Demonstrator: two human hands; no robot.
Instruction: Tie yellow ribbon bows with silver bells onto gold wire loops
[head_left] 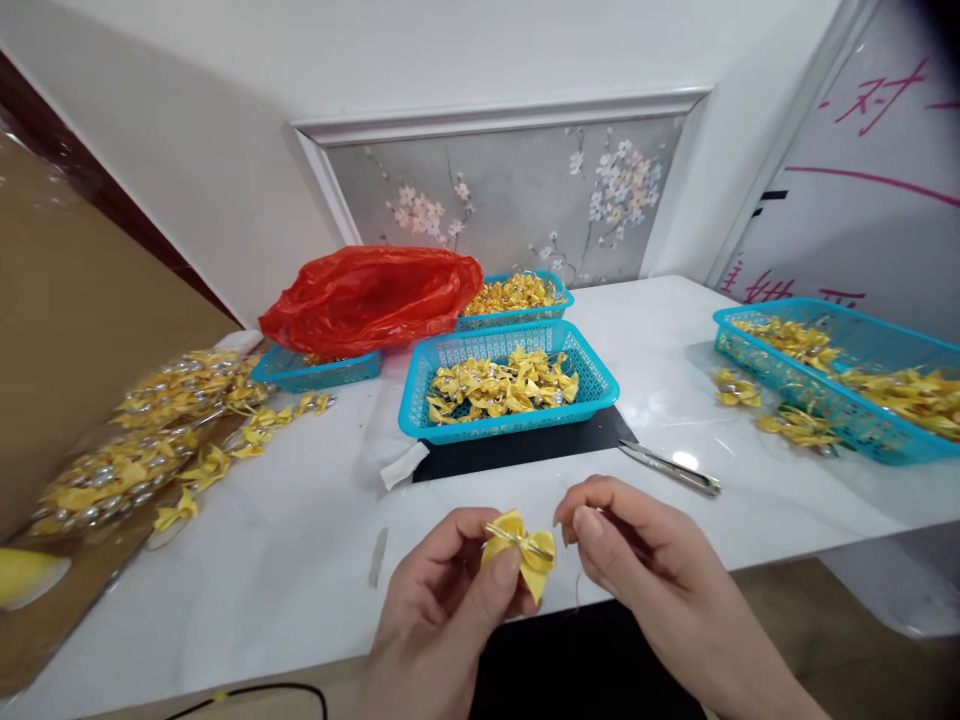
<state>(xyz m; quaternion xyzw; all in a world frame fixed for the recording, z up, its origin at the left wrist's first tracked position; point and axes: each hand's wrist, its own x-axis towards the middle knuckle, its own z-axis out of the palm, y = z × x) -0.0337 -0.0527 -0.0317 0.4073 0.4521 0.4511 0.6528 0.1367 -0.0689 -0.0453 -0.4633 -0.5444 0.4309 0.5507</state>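
My left hand [442, 600] pinches a small yellow ribbon bow [521, 556] at the near edge of the white table [300, 560]. A thin gold wire runs across the bow's middle. My right hand [637, 550] sits just right of the bow, fingers pinched on a fine thread or wire end that is barely visible. Straight ahead stands a blue basket [510, 385] holding several finished yellow bows.
Metal tweezers or scissors [671, 468] lie right of a black mat [525, 445]. A red plastic bag [371, 295] covers a basket at the back left, another basket [517, 298] stands behind. A large blue basket [847, 385] is at right. Loose bows [142, 440] pile up at left.
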